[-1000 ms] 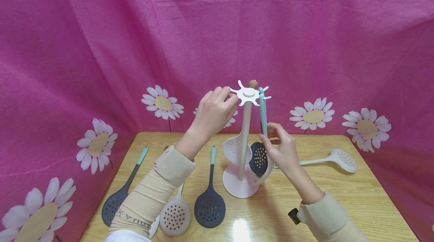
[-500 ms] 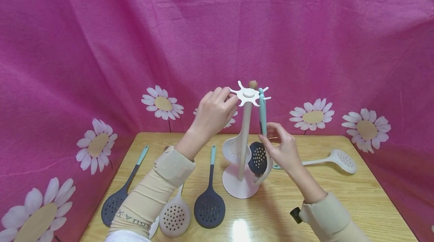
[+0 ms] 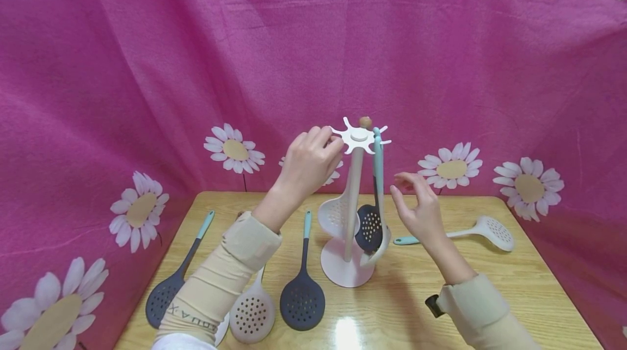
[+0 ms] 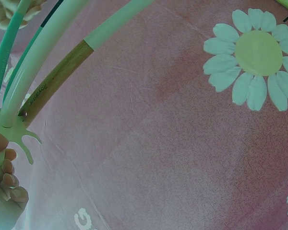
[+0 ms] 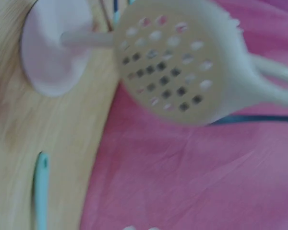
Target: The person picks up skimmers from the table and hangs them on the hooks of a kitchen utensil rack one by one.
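My left hand [image 3: 313, 157] pinches one arm of the white, hooked top of a utensil stand [image 3: 359, 135]. From the hooks hang a dark slotted utensil [image 3: 369, 230] and a pale slotted skimmer [image 5: 168, 62], both with mint handles. Behind the post hangs another pale perforated head [image 3: 335, 218]. The left wrist view shows a wood-and-mint handle [image 4: 57, 76] at the far side of the hooks. To the right of the hanging handles, my right hand [image 3: 418, 208] is held in the air, fingers loosely bent, touching nothing.
On the wooden table [image 3: 421, 306] lie two dark slotted turners [image 3: 302, 301] and a pale perforated one [image 3: 252, 314] at left. A white slotted turner [image 3: 497, 233] with a mint handle lies at right. A pink flowered cloth [image 3: 465, 67] surrounds the table.
My right hand has let go of the hanging pale skimmer and drawn away to the right. The hanging utensils have swung slightly left toward the post. My left hand stays on the stand.
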### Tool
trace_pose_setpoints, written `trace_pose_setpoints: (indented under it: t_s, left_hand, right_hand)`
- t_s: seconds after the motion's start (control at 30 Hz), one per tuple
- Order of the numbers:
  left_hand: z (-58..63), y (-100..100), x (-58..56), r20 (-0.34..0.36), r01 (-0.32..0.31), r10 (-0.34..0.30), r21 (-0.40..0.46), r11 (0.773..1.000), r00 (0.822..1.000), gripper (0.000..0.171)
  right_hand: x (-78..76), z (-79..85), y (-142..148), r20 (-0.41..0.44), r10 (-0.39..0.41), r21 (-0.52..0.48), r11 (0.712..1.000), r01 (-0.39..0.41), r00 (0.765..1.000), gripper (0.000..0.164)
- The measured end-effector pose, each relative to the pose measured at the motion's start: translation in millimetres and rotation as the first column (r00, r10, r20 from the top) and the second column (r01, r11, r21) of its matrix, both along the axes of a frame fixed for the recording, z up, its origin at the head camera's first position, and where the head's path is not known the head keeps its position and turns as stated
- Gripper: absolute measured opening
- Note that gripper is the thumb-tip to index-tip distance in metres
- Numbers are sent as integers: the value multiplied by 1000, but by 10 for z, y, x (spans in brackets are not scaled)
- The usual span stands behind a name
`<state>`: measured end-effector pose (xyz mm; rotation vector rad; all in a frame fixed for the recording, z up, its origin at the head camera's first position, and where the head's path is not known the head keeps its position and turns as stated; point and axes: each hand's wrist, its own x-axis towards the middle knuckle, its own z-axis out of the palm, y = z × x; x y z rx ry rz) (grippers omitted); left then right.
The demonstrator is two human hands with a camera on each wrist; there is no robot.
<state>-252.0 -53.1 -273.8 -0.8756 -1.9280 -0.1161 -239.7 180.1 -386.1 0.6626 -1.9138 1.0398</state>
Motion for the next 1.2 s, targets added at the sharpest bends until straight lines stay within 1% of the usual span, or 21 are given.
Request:
trace_pose_setpoints:
  t_s: [0.13, 0.23, 0.4, 0.63, 0.8, 0.9, 1.0, 1.07, 1.2]
  left_hand:
    - [-4, -4, -6, 0, 2, -2, 0, 1000, 1000, 5]
    - [-3, -6, -9, -6, 4, -4, 1, 1000, 1000, 4]
    - [3, -5, -9, -13, 6, -6, 1, 1000, 1000, 4]
    - [3, -6, -5, -1, 0, 0, 0, 1000, 1000, 4]
    - [-2, -9, -7, 0, -1, 1, -1, 1000, 1000, 4]
    - [0, -12, -7, -1, 1, -1, 2, 1000, 1000, 5]
    - [1, -15, -6, 0, 3, -3, 5, 1000, 1000, 5]
    - [2, -15, -5, -1, 3, -3, 4, 1000, 1000, 6]
    - [-1, -13, -5, -5, 3, -3, 2, 1000, 1000, 7]
  right_hand:
    - [-96, -126, 102, -71, -60, 57, 996, 64, 996, 25]
    - [-156, -236, 192, -85, -104, 119, 986, 113, 991, 26]
    - [-237, -420, 355, -37, -188, 226, 955, 192, 981, 32]
    - [-338, -647, 574, 45, -288, 386, 888, 249, 957, 40]
    - [-390, -798, 714, 107, -350, 468, 844, 263, 931, 45]
    - [-407, -878, 785, 155, -392, 533, 806, 257, 907, 47]
    - [-411, -960, 847, 209, -424, 596, 770, 229, 881, 49]
    - [-415, -1026, 890, 243, -438, 622, 755, 208, 866, 50]
    - [-402, -1156, 969, 297, -462, 655, 735, 174, 836, 52]
